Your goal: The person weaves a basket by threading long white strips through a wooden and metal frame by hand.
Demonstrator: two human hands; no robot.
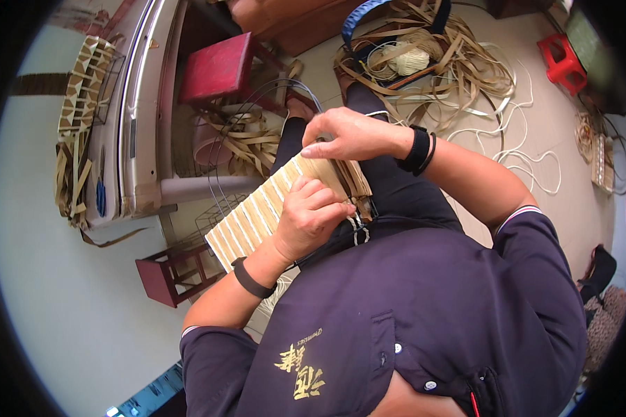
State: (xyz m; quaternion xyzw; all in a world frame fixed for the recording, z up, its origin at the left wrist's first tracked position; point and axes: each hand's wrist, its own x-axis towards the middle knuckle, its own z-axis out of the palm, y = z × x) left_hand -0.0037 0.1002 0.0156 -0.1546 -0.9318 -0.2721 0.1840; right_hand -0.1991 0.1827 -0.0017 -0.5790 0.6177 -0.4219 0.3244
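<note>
A boxy woven basket [252, 217] of flat tan strips laced with white cord lies tilted across my lap. My left hand [311, 214] is closed over its near side, the fingertips pinched at the rim. Beside those fingertips hang short loops of white cord [358, 229]. At the basket's far edge my right hand [348, 135] is curled, thumb and fingers pressed together; what they hold is hidden. Folded strip ends [355, 179] stick out along the side between the hands. Thin dark wire [219, 156] arcs out to the left of the basket.
A dark tray with a blue handle [368, 15] holds tangled tan strips [476, 66] and a ball of cream cord [407, 59]. Loose white cord trails over the floor. A red stool [219, 66], a tabletop with a woven piece [83, 90] and a red plastic stool [562, 62] stand around.
</note>
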